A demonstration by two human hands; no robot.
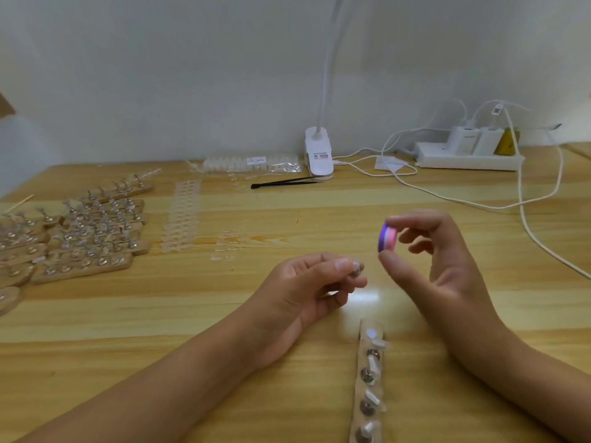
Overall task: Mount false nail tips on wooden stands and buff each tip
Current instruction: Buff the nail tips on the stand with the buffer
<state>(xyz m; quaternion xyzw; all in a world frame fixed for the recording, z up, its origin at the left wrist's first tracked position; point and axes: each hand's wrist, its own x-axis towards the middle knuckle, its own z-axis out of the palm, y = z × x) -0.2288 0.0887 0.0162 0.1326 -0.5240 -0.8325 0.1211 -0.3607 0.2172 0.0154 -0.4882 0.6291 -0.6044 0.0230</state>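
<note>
The table (224, 314) is wood grain with a glossy finish, glare at centre. The wooden stand (358, 396) at lower centre is matt bare wood set with shiny metal discs (367, 376). The buffer block (386, 239) looks matt and foamy; the nail tip (354, 269) beside it, milky translucent plastic.

Soft, even light is filling the room, bright without being harsh. A white patch of glare (363, 297) is shining off the wooden table (287, 203) between the hands, and only faint shadows are lying under the forearms. The lamp neck (329, 59) is washing out against the pale wall (160, 75). The buffer block (387, 239) pinched in the right hand (441, 266) is smearing slightly, and the nail tip (355, 269) in the left hand (307, 282) is blurring. Toward the left edge the wooden stands (80, 231) are going soft and the table's lines are bowing.
</note>
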